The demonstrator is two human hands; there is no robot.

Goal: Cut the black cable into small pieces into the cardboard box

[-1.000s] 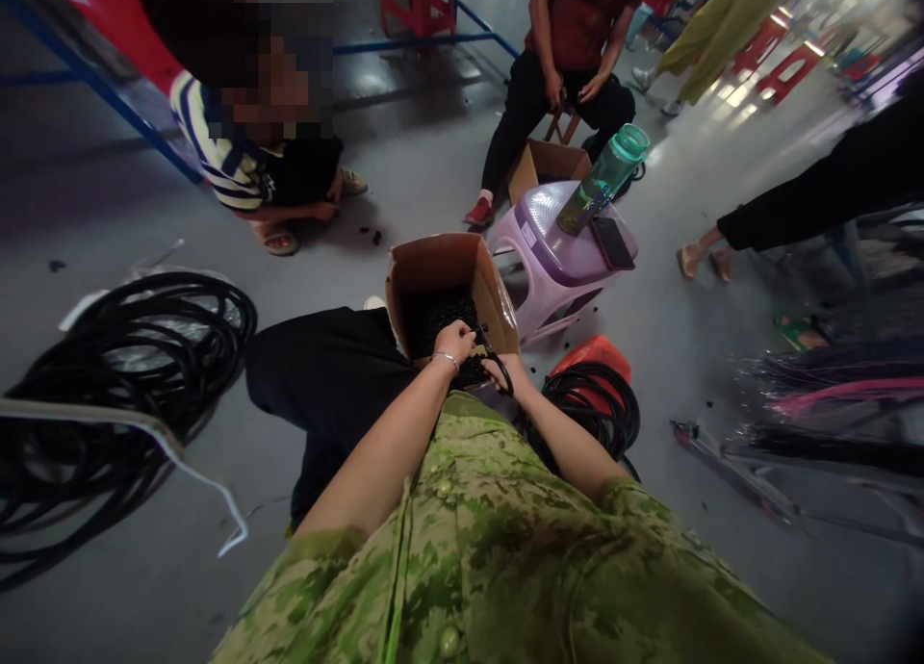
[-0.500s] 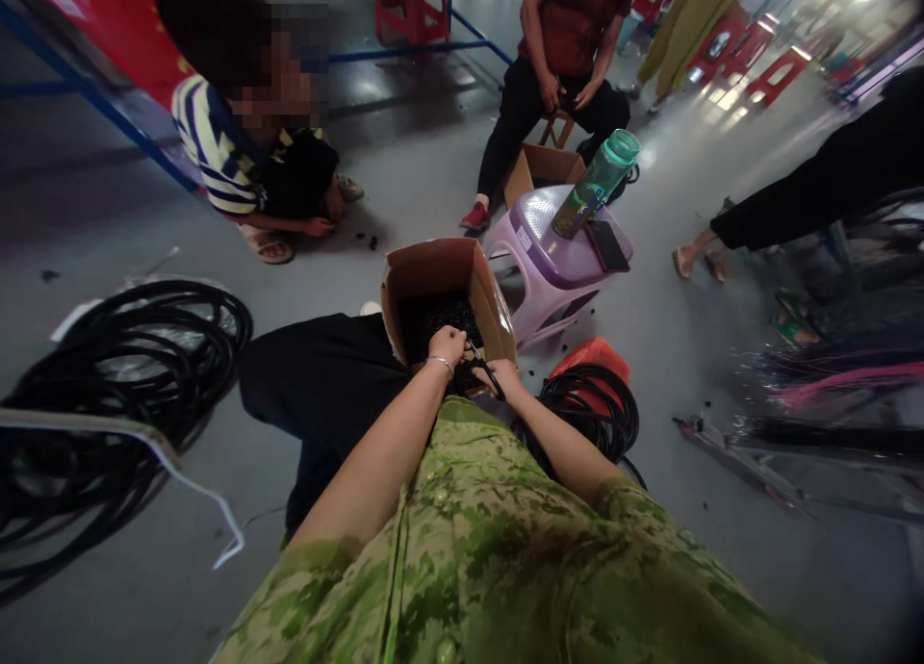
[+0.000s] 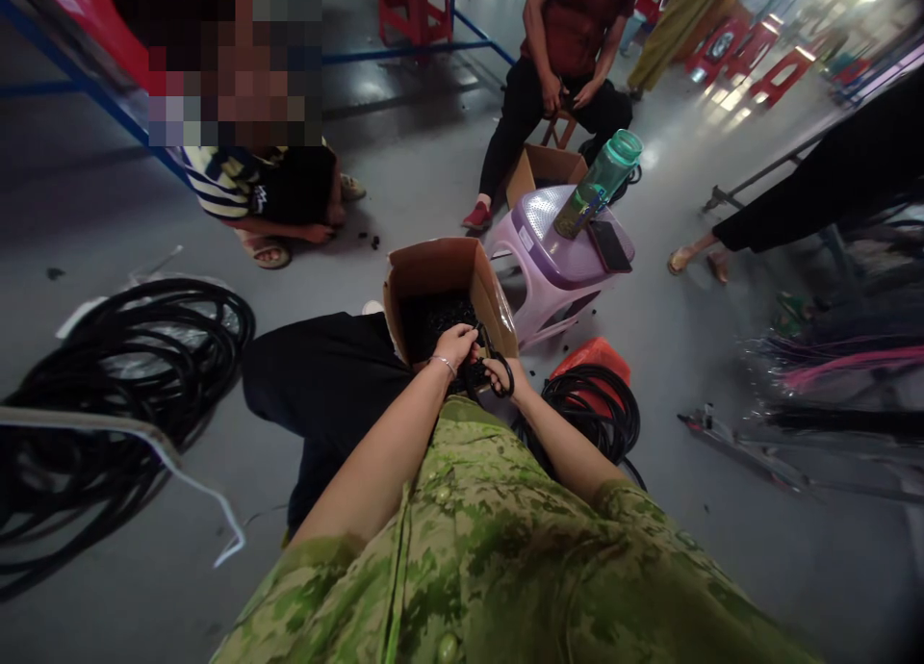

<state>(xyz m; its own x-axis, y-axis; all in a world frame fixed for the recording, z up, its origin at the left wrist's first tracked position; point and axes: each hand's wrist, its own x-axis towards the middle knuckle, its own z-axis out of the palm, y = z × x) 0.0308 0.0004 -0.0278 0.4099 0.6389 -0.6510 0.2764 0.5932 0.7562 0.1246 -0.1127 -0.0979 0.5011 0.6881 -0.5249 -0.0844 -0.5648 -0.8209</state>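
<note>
My left hand [image 3: 456, 344], with a bracelet at the wrist, is closed over the near side of an open cardboard box [image 3: 498, 303]. It pinches a thin black tube [image 3: 473, 380], mostly hidden by the fingers. My right hand [image 3: 495, 371] is closed just right of it, around black-handled scissors [image 3: 509, 380]; a handle loop shows at the knuckles, while the blades are hard to make out. Many small black pieces [image 3: 433, 319] lie in the box below my hands.
Coils of black tubing [image 3: 166, 332] lie on the floor at left. Another coil [image 3: 596, 414] rests by a red bag [image 3: 603, 361] at right. A purple stool [image 3: 538, 226] bears a green bottle [image 3: 599, 183] and a phone [image 3: 611, 245]. Two people sit or crouch ahead.
My right hand has turned, so the scissors' handle loop now shows upright beside it. My left hand has shifted slightly right. The crouching person's head has moved nearer.
</note>
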